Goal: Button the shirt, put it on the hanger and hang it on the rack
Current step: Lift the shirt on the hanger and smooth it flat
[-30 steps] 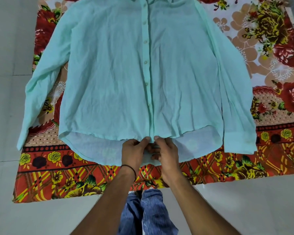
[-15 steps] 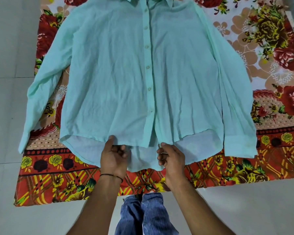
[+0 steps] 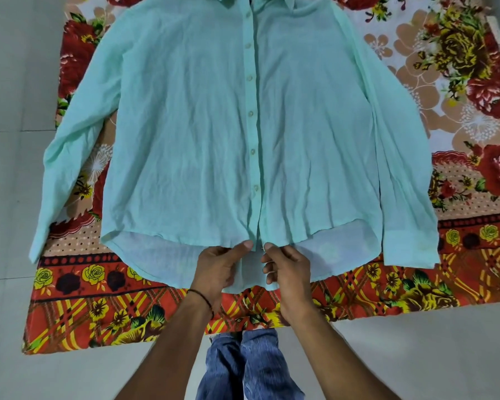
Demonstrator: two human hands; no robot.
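- The mint-green shirt [image 3: 185, 140] lies flat and front up on a floral sheet [image 3: 459, 82] spread over pale floor tiles [image 3: 12, 82]. Its weave is thin and crinkled, and the collar points to the far edge.
- Small round pearly buttons [image 3: 250, 114] run down the straight centre placket, and the two fronts lie closed along it.
- The left hand [image 3: 217, 267] pinches the front hem just beside the placket, thumb on top and fingers curled beneath the cloth.
- The right hand [image 3: 289, 269] grips the hem on the placket's other side the same way. The thumbs are near each other but apart.
- Below the front hem shows the longer back tail [image 3: 156, 261], curved, paler and almost sheer.
- Both long sleeves trail down the sides. The one on the person's right ends in a squared cuff [image 3: 410, 249] on the sheet's red border.
- A dark thread band [image 3: 202, 297] circles the left wrist, and blue striped jeans [image 3: 251, 368] show below.
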